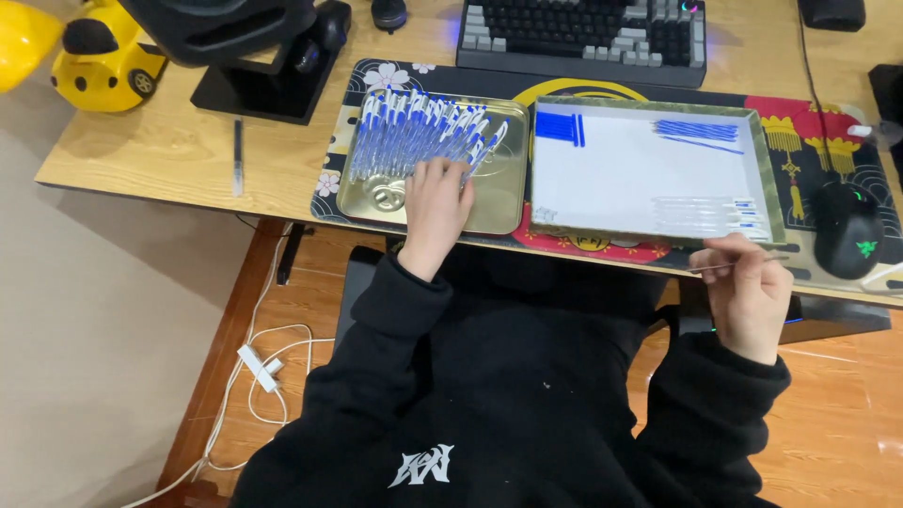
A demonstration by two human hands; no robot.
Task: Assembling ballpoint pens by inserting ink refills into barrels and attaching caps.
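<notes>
My left hand rests palm down in a gold metal tray, fingers on the near end of a pile of blue-capped pens. My right hand is off the desk's front edge, pinching a thin clear pen barrel held level. Just beyond it lies a white tray with a green rim, holding blue caps at its far left, blue refills at its far right and clear barrels at its near right.
Both trays sit on a patterned desk mat on a wooden desk. A black mouse lies right of the white tray, a keyboard behind, a monitor stand and yellow toy car at far left. Cables lie on the floor.
</notes>
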